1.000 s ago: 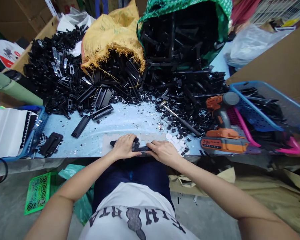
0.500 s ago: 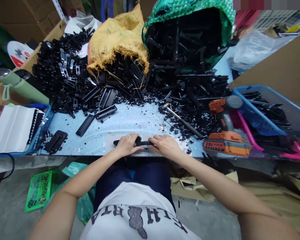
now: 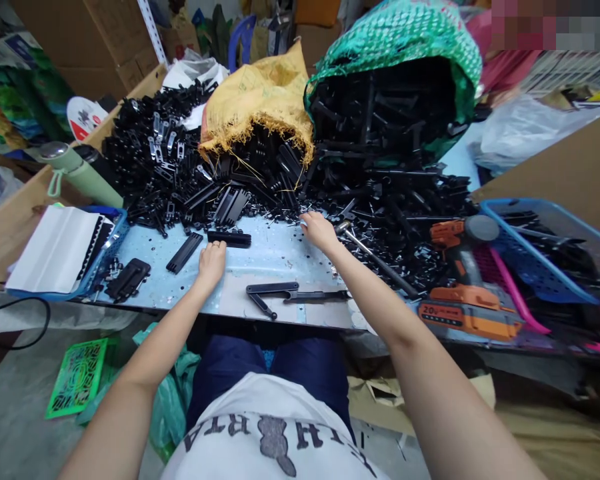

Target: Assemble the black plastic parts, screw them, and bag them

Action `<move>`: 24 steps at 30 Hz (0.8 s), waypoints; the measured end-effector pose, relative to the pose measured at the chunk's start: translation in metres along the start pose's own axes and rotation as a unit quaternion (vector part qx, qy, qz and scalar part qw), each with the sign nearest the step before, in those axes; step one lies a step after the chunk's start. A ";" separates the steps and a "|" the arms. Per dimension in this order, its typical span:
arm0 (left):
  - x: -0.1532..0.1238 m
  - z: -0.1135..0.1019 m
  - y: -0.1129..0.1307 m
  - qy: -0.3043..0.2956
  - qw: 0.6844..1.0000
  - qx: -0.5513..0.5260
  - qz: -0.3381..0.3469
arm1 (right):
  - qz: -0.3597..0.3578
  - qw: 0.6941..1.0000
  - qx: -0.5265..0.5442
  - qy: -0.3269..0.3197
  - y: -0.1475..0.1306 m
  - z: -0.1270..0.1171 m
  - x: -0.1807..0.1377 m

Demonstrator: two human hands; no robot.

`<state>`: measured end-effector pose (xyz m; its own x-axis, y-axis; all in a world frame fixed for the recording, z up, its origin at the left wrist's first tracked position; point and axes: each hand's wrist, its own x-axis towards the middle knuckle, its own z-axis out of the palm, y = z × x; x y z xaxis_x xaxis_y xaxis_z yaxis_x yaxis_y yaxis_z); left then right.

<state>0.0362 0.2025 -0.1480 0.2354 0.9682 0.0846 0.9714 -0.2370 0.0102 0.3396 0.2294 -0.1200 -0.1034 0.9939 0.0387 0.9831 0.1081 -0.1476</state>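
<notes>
My left hand (image 3: 212,263) is closed at the near edge of a black grooved plastic strip (image 3: 236,239), its fingertips partly hidden against it. Farther right, my right hand (image 3: 320,231) reaches to the front of a heap of small metal pins (image 3: 293,215). Its fingers are pinched together; whatever is between them is too small to make out. Between my forearms, a jointed black folding part (image 3: 273,289) with a bent arm lies on a pale board (image 3: 235,303) at the table's front edge. Another black strip (image 3: 184,253) lies left of my left hand.
A hammer (image 3: 375,259) and an orange cordless drill (image 3: 463,293) lie to the right, near a blue basket (image 3: 545,267). Behind are a yellow sack (image 3: 260,93), a green sack (image 3: 395,40) and piled black parts (image 3: 150,167). A green flask (image 3: 83,175) stands left.
Both hands have let go of the black folding part, which now lies on the board. My left hand has moved to the grooved strip, now lying straighter; my right hand has moved forward to the pins.
</notes>
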 end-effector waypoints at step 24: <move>-0.067 -0.054 0.034 -0.164 0.907 -0.387 -0.015 | -0.178 0.955 0.177 -0.157 -0.029 -0.043 -0.111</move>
<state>0.0522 0.1249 -0.0994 0.3290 0.9165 -0.2277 0.6952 -0.0719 0.7152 0.3292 0.1153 -0.0775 -0.5165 0.8445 -0.1417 0.7707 0.3864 -0.5067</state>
